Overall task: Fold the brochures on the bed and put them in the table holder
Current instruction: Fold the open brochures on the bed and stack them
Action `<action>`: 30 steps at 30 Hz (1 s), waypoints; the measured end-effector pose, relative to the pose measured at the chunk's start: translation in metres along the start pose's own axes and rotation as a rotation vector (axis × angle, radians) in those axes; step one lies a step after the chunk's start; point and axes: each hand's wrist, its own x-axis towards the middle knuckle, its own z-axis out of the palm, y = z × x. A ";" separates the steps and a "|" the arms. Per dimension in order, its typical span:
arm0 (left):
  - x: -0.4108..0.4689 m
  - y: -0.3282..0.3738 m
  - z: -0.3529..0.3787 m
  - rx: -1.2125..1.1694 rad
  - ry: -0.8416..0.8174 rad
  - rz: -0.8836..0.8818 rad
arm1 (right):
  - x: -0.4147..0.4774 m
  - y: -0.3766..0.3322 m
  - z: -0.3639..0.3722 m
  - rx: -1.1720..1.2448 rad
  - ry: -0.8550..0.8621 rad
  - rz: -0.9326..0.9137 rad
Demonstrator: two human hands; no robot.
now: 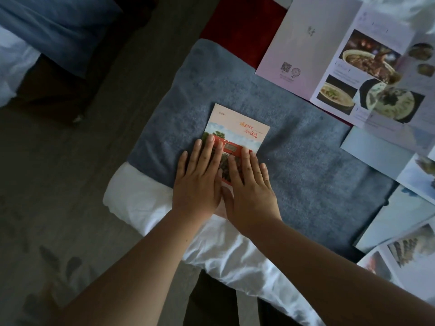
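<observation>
Currently, a folded brochure (pixel 236 134) is seen lying flat on a grey blanket (pixel 306 165) spread over the bed's white sheet (pixel 141 201). Its cover carries a sky scene, a red band and red script. Both hands are laid palm-down on its near half. The left hand (pixel 196 184) is pressed flat, fingers extended and only slightly spread, its fingertips reaching the cover's left part. The right hand (pixel 250 191) is placed just beside it, fingers likewise straight and close together, nothing gripped by either. The thumbs are nearly touching over the brochure's near edge. An unfolded brochure (pixel 348 67) with food photographs is observed at the upper right, partly on the blanket and partly on a red cloth (pixel 235 24). Further open sheets (pixel 404 208) are overlapped along the right edge. Dark floor (pixel 58 196) is visible to the left of the bed.
</observation>
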 end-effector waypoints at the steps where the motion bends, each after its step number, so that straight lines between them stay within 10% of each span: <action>1: 0.000 0.000 0.002 0.005 0.012 0.001 | 0.000 0.000 0.001 0.004 0.004 0.002; 30: 0.036 0.066 -0.047 0.118 -0.154 0.115 | -0.051 0.108 -0.026 0.075 0.062 0.074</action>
